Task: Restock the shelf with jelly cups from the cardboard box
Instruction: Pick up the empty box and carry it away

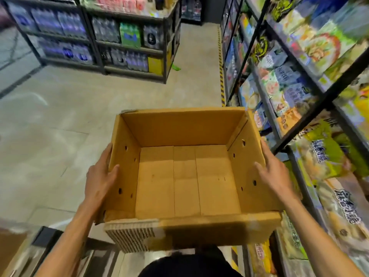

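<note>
I hold an open cardboard box [185,128] in front of me, above the floor. Its inside is bare, with only the brown bottom flaps showing and no jelly cups in it. My left hand [100,176] grips the box's left wall, thumb hooked over the rim. My right hand [272,172] presses on the right wall, thumb over the rim. The shelf [311,100] with black metal frames runs along my right, packed with colourful bagged goods. I cannot pick out jelly cups among the blurred packs.
A grey tiled aisle floor [69,108] stretches ahead and to the left. A black rack [95,47] of shrink-wrapped bottle packs stands at the back left. Yellow-black hazard tape [221,76] lines the foot of the right shelf. Another person's hand [347,165] touches a green bag at right.
</note>
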